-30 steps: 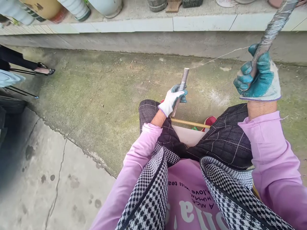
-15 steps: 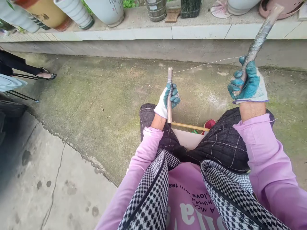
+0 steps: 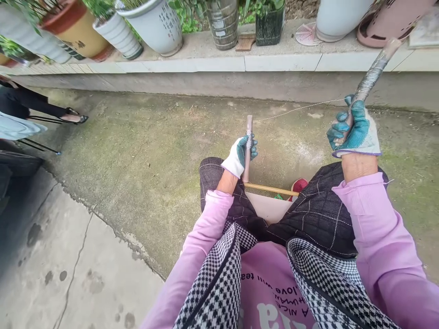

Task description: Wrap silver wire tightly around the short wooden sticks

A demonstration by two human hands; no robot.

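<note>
Slanting a second ago, the shorter stick (image 3: 248, 169) now points nearly straight ahead, wrapped in the gloved left hand (image 3: 238, 155). Out to the side, the gloved right hand (image 3: 358, 130) grips a thicker stick (image 3: 390, 48). A pale line (image 3: 298, 109) sags slightly between them; I'd keep it gently taut so the coils (image 3: 367, 83) lie snug. Beyond, a black pot (image 3: 270, 28) on the ledge (image 3: 192, 64) holds leafy plants (image 3: 270, 5).
</note>
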